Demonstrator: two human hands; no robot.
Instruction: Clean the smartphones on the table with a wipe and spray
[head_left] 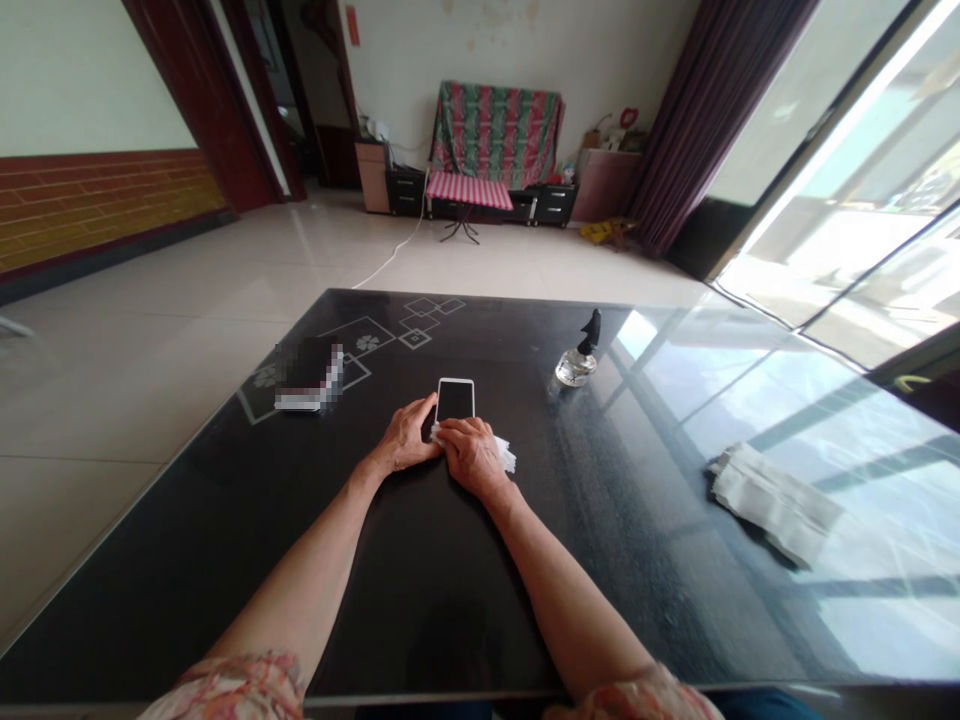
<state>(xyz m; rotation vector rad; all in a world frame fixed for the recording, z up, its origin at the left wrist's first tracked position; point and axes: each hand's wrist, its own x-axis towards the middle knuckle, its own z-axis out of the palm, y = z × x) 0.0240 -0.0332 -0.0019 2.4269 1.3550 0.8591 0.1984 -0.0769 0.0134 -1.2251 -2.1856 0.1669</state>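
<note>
A white-framed smartphone [456,398] with a dark screen lies on the black glossy table [420,600]. Along its left edge my left hand [409,435] grips the phone, thumb toward its lower end. My right hand [472,455] presses a crumpled white tissue [507,455] onto the lower part of the screen, with its fingers bent over it. Part of the tissue sticks out to the right of that hand. Both hands cover the phone's bottom end.
To the right stands a clear spray bottle [576,368] with a black trigger head. A folded grey-white cloth [776,505] lies near the right side. At left is a blurred-out dark object [307,375] with a light edge. Beyond the table stands a pink-striped small table [469,192].
</note>
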